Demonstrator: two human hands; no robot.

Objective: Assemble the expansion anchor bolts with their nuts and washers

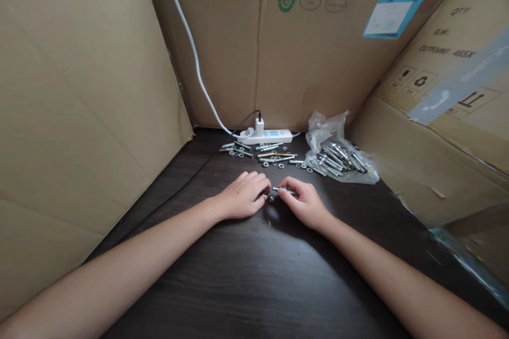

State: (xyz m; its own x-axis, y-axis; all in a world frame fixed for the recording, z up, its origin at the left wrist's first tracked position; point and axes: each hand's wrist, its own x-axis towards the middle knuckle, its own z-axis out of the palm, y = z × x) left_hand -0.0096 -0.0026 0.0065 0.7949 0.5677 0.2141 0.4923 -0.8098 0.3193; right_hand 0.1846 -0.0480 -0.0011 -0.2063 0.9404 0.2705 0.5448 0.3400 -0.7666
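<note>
Both my hands rest on a dark wooden table [246,280], fingertips almost meeting at its middle. My right hand [303,202] is closed round a small metal bolt [281,189] whose silver shaft pokes out to the left. My left hand [243,196] has its fingers curled and pinched at the bolt's left end, on a small part I cannot make out. Just beyond my hands lie several loose bolts, nuts and washers [262,154].
A clear plastic bag [338,156] with several bolts lies at the back right. A white power strip [265,135] with a plugged charger and a white cable sits at the back. Cardboard boxes [79,116] wall in the table on the left, back and right.
</note>
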